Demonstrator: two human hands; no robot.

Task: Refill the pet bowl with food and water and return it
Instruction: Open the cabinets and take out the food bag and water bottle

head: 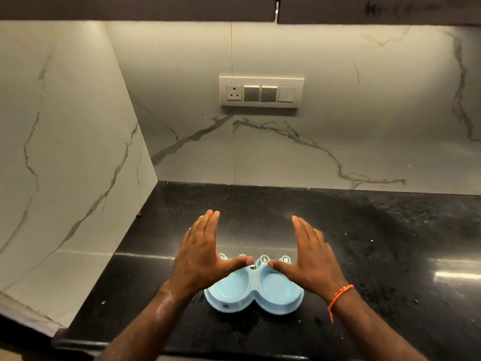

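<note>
A light blue double pet bowl point(253, 295) lies on the black countertop point(364, 243) near its front edge. Both of its round wells look empty. My left hand point(201, 252) hovers flat over the bowl's left side, fingers straight and pointing away, thumb stretched toward the middle. My right hand point(309, 256) mirrors it over the right side, with an orange thread around its wrist. Neither hand holds anything. The hands hide the bowl's far corners.
Marble-look walls close the counter on the left and at the back. A switch panel with a socket point(261, 91) is on the back wall. A small brown crumb point(139, 215) lies by the left wall. Dark cabinets hang overhead.
</note>
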